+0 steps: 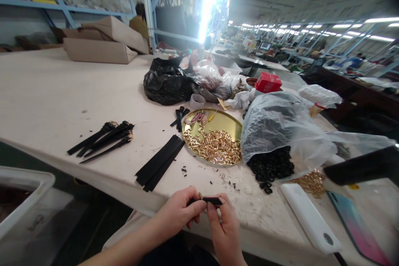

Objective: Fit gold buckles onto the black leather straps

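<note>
Close to the table's front edge, my left hand pinches a short black strap near a small gold-coloured piece. My right hand grips the same strap from the other side, thumb below it. Beyond the hands a round gold tray carries a heap of gold buckles, with pink-handled snips and a yellow tool at its back. Flat black strips lie left of the tray. Farther left are bundled black straps with gold bits at their ends.
A clear plastic bag spills black rings at the right. Near them lie a white device and a phone. Behind are a black bag, a red box and a cardboard box. A person sits behind it.
</note>
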Tool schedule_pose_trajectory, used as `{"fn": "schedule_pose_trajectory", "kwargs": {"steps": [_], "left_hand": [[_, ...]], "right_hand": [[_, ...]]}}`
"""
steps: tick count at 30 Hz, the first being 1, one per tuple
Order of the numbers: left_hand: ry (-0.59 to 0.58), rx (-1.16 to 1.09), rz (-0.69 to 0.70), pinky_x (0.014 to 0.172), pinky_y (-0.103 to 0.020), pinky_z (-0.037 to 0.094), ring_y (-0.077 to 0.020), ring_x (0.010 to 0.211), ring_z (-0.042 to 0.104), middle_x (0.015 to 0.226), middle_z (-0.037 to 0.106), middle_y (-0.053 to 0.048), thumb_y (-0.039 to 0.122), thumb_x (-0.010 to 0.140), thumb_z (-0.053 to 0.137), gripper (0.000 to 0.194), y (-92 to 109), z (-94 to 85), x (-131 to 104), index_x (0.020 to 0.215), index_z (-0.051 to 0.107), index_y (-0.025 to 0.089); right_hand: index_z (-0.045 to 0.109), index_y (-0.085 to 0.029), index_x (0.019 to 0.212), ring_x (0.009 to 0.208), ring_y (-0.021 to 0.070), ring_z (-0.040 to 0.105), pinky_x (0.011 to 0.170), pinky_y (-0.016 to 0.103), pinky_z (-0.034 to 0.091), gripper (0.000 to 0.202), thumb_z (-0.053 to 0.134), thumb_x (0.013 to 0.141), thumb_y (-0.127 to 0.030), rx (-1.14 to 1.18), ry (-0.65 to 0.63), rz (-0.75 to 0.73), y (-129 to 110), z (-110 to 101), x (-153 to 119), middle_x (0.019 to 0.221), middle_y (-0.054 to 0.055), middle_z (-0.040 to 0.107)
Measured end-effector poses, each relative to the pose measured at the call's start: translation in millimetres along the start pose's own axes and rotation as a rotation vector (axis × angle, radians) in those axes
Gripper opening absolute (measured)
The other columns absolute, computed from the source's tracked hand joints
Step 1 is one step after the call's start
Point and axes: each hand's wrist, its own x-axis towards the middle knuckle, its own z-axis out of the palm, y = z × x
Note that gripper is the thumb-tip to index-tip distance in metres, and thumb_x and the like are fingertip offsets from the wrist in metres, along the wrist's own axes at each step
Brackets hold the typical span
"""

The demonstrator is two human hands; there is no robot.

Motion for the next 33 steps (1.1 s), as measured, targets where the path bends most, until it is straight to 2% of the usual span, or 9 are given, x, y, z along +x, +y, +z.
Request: {"fn": "schedule_pose_trajectory", "kwargs": {"steps": [2,4,5,7,10,13,17,24,33], "left_hand": [[0.082,0.031,0.048,0.044,-0.018,0.037,-0.0078,0.045,0.044,0.061,0.051,0.006,0.037,0.076,0.05,0.023,-1.9,1.1,2.4,0.088,0.044,0.018],[0.102,0.119,0.093,0.05,-0.02,0.039,-0.0095,0.051,0.047,0.067,0.054,0.005,0.032,0.077,0.048,0.03,-0.1,1.3,3.1,0.105,0.044,0.019],[0.074,0.167,0.11,0.054,-0.021,0.04,-0.0106,0.055,0.049,0.069,0.056,0.004,0.03,0.078,0.047,0.031,1.9,1.0,3.4,0.108,0.046,0.02],[0.024,0.239,0.118,0.06,-0.021,0.039,-0.0126,0.064,0.052,0.071,0.058,0.002,0.029,0.08,0.044,0.023,6.0,-0.5,4.8,0.099,0.054,0.02],[0.042,0.282,0.09,0.059,-0.022,0.037,-0.013,0.062,0.05,0.064,0.055,0.004,0.033,0.08,0.042,0.02,8.1,-3.8,9.8,0.083,0.057,0.019],[0.038,0.287,0.07,0.056,-0.021,0.034,-0.0121,0.057,0.046,0.059,0.052,0.006,0.036,0.08,0.042,0.02,3.9,-5.4,15.0,0.08,0.053,0.019],[-0.001,0.265,0.043,0.056,-0.021,0.034,-0.0127,0.058,0.047,0.058,0.052,0.005,0.037,0.08,0.042,0.02,-2.8,-3.2,16.4,0.08,0.052,0.019],[0.018,0.249,0.059,0.058,-0.022,0.035,-0.013,0.058,0.047,0.059,0.052,0.005,0.039,0.081,0.042,0.021,-7.7,-6.8,9.2,0.08,0.051,0.019],[0.018,0.229,0.064,0.059,-0.022,0.035,-0.0127,0.06,0.048,0.059,0.052,0.005,0.036,0.08,0.043,0.02,-8.7,-4.9,3.4,0.081,0.052,0.019]], "right_hand": [[0.059,-0.024,0.077,0.071,0.0174,0.054,0.063,0.027,0.041,0.018,0.043,0.086,-0.024,0.035,-0.059,0.053,2.2,2.4,0.2,0.073,0.001,0.056],[0.059,-0.023,0.076,0.072,0.0173,0.054,0.063,0.027,0.042,0.022,0.04,0.088,-0.028,0.039,-0.102,0.077,5.6,3.1,1.2,0.075,0.002,0.057],[0.058,-0.023,0.075,0.071,0.017,0.054,0.062,0.027,0.042,0.023,0.039,0.088,-0.028,0.024,-0.121,0.071,8.0,1.4,2.4,0.074,0.002,0.056],[0.058,-0.022,0.075,0.069,0.0167,0.054,0.061,0.027,0.043,0.023,0.04,0.088,-0.03,-0.035,-0.125,0.04,15.0,-8.3,7.3,0.073,0.002,0.056],[0.058,-0.022,0.085,0.072,0.0179,0.056,0.064,0.028,0.044,0.019,0.041,0.087,-0.031,-0.296,-0.017,0.008,31.3,-41.1,22.3,0.077,0.003,0.06],[0.057,-0.019,0.088,0.07,0.0192,0.056,0.063,0.029,0.043,0.018,0.042,0.086,-0.03,-0.774,0.12,-0.001,50.9,-84.3,42.8,0.078,0.006,0.06],[0.059,-0.015,0.087,0.073,0.0269,0.056,0.062,0.035,0.037,0.016,0.048,0.082,-0.025,-1.088,0.153,0.045,70.4,-119.5,66.3,0.081,0.013,0.06],[0.058,-0.015,0.08,0.066,0.0259,0.059,0.056,0.031,0.032,0.011,0.047,0.081,-0.016,-1.377,0.127,0.076,79.5,-116.8,78.1,0.075,0.012,0.061],[0.057,-0.016,0.084,0.07,0.0227,0.06,0.059,0.029,0.035,0.011,0.046,0.081,-0.014,-1.366,0.055,0.026,85.3,-110.8,77.3,0.076,0.008,0.064]]}}
